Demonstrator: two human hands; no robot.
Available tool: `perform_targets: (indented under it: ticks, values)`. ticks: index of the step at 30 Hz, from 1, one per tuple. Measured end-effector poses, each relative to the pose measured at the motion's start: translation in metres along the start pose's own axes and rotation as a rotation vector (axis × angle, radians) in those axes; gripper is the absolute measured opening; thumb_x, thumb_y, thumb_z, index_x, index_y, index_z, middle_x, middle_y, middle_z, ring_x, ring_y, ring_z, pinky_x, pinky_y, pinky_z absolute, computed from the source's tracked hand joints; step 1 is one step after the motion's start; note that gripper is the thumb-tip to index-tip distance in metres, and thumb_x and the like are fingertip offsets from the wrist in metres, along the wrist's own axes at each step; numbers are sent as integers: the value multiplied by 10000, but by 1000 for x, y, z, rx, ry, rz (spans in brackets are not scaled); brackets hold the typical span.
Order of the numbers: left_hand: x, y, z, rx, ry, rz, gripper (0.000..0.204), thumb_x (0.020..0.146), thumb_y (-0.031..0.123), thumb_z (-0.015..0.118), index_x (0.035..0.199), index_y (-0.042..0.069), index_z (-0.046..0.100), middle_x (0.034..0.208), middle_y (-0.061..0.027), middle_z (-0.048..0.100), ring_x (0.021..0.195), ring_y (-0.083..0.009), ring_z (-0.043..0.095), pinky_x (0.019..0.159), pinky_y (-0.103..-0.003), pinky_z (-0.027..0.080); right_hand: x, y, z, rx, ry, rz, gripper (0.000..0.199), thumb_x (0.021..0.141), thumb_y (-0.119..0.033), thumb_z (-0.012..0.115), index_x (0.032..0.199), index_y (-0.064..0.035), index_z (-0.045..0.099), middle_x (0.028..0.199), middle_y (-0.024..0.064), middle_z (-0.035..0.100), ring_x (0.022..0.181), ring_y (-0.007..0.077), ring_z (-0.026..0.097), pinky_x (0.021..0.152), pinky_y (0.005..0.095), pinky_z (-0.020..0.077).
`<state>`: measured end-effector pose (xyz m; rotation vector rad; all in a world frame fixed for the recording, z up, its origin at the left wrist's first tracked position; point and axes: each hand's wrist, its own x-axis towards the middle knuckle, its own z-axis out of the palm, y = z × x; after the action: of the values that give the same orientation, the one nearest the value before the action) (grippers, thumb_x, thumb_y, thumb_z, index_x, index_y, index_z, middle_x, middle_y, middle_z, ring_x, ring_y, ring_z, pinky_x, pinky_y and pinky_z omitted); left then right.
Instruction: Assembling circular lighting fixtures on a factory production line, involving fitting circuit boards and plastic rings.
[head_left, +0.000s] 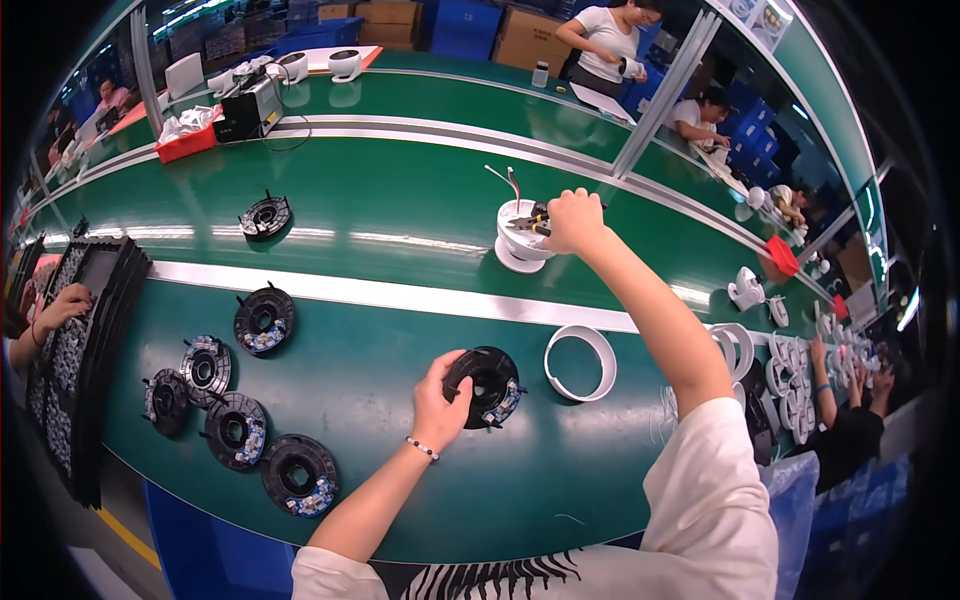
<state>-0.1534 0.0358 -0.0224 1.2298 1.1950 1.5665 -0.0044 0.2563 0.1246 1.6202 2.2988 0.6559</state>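
My left hand (440, 405) is closed on the rim of a black round base (492, 365), which has a centre hole and a small blue circuit board along one edge. Farther off, my right hand (577, 222) is wrapped round a pair of pliers (532, 222) with black and yellow parts. The pliers' jaws lie over the top of a white round housing (520, 252) standing on the green conveyor belt, and I cannot tell whether they touch it. Loose wires (514, 184) stick up from that housing. Between my forearms, a white ring (581, 363) rests on the table.
Several similar black bases (300, 474) lie on the table at left, and another black base (265, 217) is on the belt. A person's hand (70, 303) touches stacked black trays (95, 350) at far left. A metal rail (400, 301) divides table and belt. White rings (738, 350) are at right.
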Motion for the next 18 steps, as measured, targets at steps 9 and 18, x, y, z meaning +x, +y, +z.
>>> perform_targets:
  ticks: [9, 18]
  values:
    - [-1, 0, 2, 3, 3, -4, 302, 751, 6, 536, 1050, 0, 497, 888, -101, 607, 802, -143, 587, 698, -251, 460, -9, 18, 9, 118, -26, 27, 368, 551, -353, 698, 752, -51, 630, 751, 104, 616, 728, 251, 611, 641, 345, 505]
    - [-2, -7, 3, 12, -5, 5, 297, 748, -3, 536, 1042, -12, 495, 885, -100, 604, 815, -146, 582, 728, -254, 450, -54, 65, -12, 133, -6, 75, 302, 528, -269, 668, 741, -57, 635, 778, 136, 609, 746, 280, 607, 664, 363, 508]
